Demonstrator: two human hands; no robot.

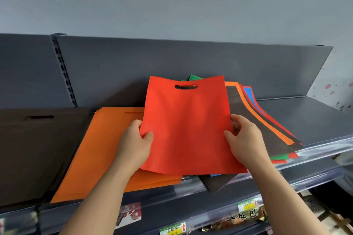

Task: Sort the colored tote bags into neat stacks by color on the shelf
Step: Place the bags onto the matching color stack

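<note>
A red tote bag (pixel 186 120) with a cut-out handle is held flat above the shelf (pixel 309 120). My left hand (pixel 136 141) pinches its left edge and my right hand (pixel 243 137) pinches its right edge, thumbs on top. Under it and to the right lies a mixed pile (pixel 267 120) of brown, orange, red, blue and green bags, fanned out. An orange stack (pixel 101 150) lies to the left, partly under the red bag. A brown stack (pixel 32 150) sits at the far left.
The shelf's dark back panel (pixel 172 66) rises behind the bags, with a slotted upright (pixel 64 74) at left. Bare shelf surface lies right of the mixed pile. Price tags (pixel 247 205) and packaged goods show on the lower shelf below the clear front rail.
</note>
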